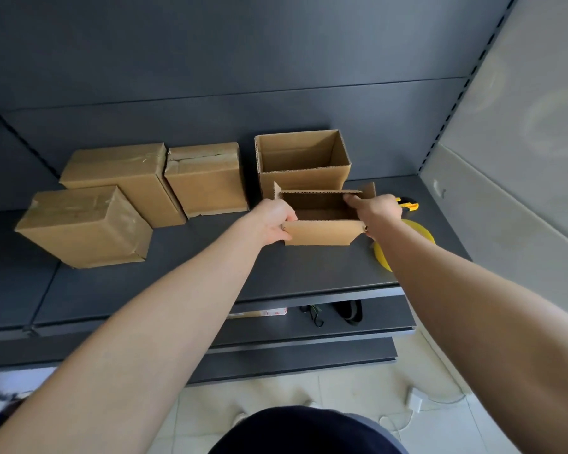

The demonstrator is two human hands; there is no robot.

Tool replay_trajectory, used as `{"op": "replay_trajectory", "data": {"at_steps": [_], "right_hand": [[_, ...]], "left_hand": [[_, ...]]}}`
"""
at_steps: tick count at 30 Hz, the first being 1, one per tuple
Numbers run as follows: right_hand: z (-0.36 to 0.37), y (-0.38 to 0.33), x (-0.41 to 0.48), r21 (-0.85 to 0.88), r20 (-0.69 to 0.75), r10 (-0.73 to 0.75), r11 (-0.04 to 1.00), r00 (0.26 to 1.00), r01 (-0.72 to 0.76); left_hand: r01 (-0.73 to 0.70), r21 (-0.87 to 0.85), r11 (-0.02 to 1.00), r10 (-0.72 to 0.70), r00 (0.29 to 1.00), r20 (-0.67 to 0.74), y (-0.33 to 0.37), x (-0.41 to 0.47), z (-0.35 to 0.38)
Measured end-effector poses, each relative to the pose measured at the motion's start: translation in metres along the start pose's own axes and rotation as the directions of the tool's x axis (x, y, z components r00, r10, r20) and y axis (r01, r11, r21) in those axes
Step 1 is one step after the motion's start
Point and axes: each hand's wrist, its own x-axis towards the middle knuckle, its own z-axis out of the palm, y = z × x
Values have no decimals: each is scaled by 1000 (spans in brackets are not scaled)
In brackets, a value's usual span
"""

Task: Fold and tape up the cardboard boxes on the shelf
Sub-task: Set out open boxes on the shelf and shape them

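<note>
On the shelf (210, 273), left hand (273, 221) and right hand (379, 208) clamp fingers (353, 200) on end edges of the near box (322, 232).

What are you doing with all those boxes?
A person is folding up a small box on the shelf. The left hand grips its left end and the right hand its right end. Its top is open and untaped. Another open box stands behind it, and taped boxes sit to the left. A yellow tape roll lies nearby.
</note>
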Motion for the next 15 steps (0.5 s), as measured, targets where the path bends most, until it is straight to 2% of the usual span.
{"op": "replay_trajectory", "data": {"at_steps": [6,15], "right_hand": [[0,-7,1,-109,68,-109,987,992,116],[9,-20,6,-184,116,-120,973,986,140]], "left_hand": [[1,38,999,-2,1000,17,4,3,-7],[29,72,997,-31,999,31,8,11,-22]]}}
